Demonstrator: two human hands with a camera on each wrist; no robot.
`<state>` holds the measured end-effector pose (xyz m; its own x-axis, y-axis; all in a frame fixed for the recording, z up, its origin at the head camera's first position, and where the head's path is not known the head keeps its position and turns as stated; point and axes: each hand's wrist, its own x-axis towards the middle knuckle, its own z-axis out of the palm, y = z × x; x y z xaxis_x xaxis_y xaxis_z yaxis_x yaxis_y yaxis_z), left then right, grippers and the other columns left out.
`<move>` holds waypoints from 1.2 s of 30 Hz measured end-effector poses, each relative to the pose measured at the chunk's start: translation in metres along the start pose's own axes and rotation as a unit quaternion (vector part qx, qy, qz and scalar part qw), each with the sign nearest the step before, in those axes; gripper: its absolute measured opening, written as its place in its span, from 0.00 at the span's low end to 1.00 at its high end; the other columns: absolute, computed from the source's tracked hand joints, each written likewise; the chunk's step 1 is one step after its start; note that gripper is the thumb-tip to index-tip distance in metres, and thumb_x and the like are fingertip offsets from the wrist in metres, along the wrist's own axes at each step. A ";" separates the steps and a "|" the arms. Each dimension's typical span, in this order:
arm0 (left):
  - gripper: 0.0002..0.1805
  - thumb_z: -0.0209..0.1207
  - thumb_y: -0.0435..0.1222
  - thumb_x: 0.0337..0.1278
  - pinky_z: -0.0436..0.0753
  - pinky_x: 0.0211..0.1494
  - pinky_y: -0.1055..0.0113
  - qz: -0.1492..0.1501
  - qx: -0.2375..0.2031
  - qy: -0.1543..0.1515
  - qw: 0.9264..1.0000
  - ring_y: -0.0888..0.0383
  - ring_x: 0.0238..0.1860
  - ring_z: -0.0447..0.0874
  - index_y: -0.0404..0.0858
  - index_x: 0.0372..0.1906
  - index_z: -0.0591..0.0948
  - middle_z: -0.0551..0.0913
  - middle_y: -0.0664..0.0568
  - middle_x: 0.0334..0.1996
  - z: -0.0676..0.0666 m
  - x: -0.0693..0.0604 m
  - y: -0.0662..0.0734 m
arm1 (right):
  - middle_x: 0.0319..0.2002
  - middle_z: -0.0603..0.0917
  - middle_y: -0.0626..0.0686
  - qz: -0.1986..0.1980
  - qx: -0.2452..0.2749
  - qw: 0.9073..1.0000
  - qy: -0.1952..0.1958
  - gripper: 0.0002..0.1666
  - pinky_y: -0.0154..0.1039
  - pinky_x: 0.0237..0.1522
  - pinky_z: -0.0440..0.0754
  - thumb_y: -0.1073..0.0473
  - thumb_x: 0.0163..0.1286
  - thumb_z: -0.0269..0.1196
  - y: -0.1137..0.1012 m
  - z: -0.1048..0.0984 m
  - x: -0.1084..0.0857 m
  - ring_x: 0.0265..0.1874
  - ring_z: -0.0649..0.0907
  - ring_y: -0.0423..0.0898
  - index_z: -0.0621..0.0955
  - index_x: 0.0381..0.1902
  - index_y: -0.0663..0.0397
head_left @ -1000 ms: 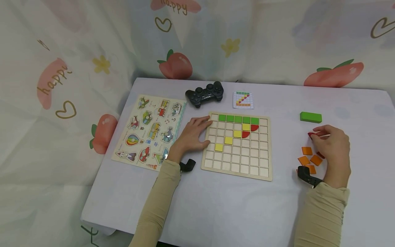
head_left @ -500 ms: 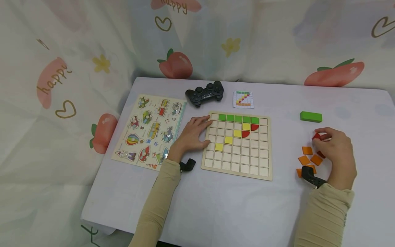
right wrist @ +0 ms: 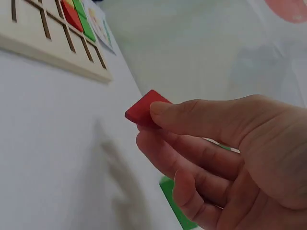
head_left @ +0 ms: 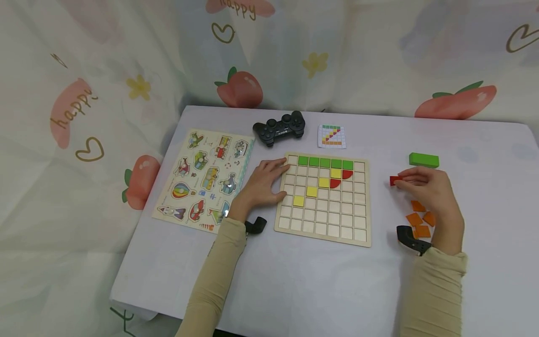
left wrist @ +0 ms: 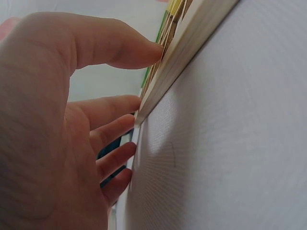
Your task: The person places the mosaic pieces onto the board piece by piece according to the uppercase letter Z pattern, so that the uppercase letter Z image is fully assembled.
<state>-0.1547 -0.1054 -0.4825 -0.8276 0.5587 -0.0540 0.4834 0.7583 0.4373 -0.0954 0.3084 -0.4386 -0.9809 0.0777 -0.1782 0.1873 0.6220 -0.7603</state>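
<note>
A wooden grid board [head_left: 322,218] lies mid-table, with green tiles [head_left: 325,162] along its top row. Yellow tiles [head_left: 311,191] run diagonally across it, and two red rounded tiles [head_left: 335,183] sit beside the upper yellow ones. At the board's left edge rests my left hand [head_left: 262,184], thumb and fingers spread; in the left wrist view the thumb and index fingertips touch the wooden rim. My right hand [head_left: 431,191] pinches a red tile [right wrist: 143,109] between thumb and fingers, raised above the table right of the board.
Orange tiles [head_left: 414,219] lie below my right hand, partly covered by it. A green block [head_left: 424,160] stands behind that hand. Beyond the board are a pattern card [head_left: 331,136] and a black game controller [head_left: 280,128]. A picture puzzle board [head_left: 202,180] lies at the left.
My right hand has moved left from beside the orange tiles toward the board, carrying the red tile. The left hand and the tiles on the board have stayed in place.
</note>
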 end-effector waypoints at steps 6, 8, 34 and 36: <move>0.44 0.59 0.52 0.49 0.58 0.72 0.58 0.002 0.006 0.001 1.000 0.55 0.71 0.55 0.47 0.75 0.65 0.56 0.57 0.76 0.001 0.001 -0.001 | 0.46 0.81 0.58 -0.030 -0.053 0.998 -0.029 0.16 0.28 0.31 0.74 0.56 0.67 0.66 -0.022 0.022 0.006 0.40 0.78 0.48 0.83 0.46 0.63; 0.43 0.59 0.52 0.49 0.58 0.72 0.58 0.003 0.006 0.002 1.000 0.55 0.71 0.55 0.47 0.75 0.65 0.57 0.56 0.76 0.001 0.001 -0.001 | 0.47 0.79 0.61 -0.036 -0.063 0.997 -0.035 0.15 0.29 0.31 0.74 0.57 0.68 0.65 -0.027 0.028 0.007 0.42 0.76 0.52 0.83 0.46 0.63; 0.43 0.58 0.52 0.49 0.59 0.72 0.58 0.003 0.005 0.000 1.000 0.55 0.71 0.55 0.47 0.75 0.65 0.57 0.56 0.76 0.001 0.001 -0.001 | 0.30 0.84 0.56 -0.140 0.009 0.982 -0.125 0.07 0.31 0.29 0.77 0.64 0.64 0.67 -0.067 0.103 0.017 0.26 0.79 0.45 0.83 0.37 0.64; 0.43 0.58 0.52 0.49 0.59 0.72 0.58 0.002 0.003 0.000 1.000 0.55 0.71 0.55 0.47 0.75 0.65 0.57 0.56 0.76 0.000 0.001 -0.001 | 0.30 0.84 0.55 -0.143 0.006 0.981 -0.130 0.06 0.31 0.29 0.77 0.64 0.64 0.67 -0.069 0.106 0.016 0.26 0.79 0.45 0.83 0.36 0.63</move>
<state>-0.1558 -0.1057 -0.4835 -0.8257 0.5618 -0.0515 0.4888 0.7580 0.4318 -0.1189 0.1842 -0.4552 -0.9471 -0.3022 -0.1085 -0.0925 0.5803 -0.8091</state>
